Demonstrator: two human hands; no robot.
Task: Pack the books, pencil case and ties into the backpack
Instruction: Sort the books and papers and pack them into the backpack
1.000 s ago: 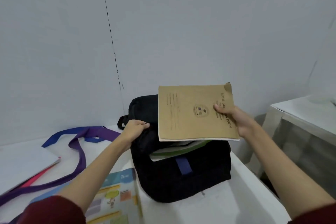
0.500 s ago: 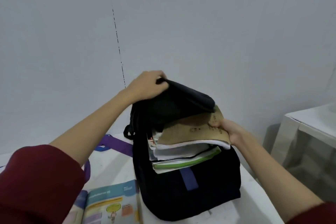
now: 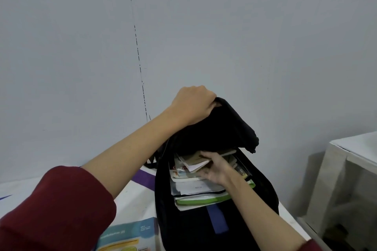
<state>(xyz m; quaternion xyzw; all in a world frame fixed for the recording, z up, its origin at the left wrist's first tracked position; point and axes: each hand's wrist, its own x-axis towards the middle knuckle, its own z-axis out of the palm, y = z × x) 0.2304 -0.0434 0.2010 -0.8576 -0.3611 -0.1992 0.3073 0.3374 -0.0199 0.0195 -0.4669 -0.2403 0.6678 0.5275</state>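
Observation:
A black backpack (image 3: 189,226) stands open on the white table (image 3: 134,204). My left hand (image 3: 193,104) grips its top flap and holds it lifted. Inside the opening, my right hand (image 3: 214,169) holds a brown exercise book (image 3: 193,159), its fingers curled round the book's edge. Under it lies a stack of several books (image 3: 195,189), one with a green edge. A purple tie (image 3: 143,178) shows on the table to the left of the bag, partly hidden by my left arm. A blue textbook (image 3: 126,236) lies at the table's near edge.
A plain grey wall rises right behind the bag. A second white table (image 3: 355,149) stands to the right, across a gap of floor. The table's right edge runs close beside the backpack.
My left hand has lifted the flap higher. My right hand has pushed the brown exercise book deeper into the backpack, from above the bag to inside the opening.

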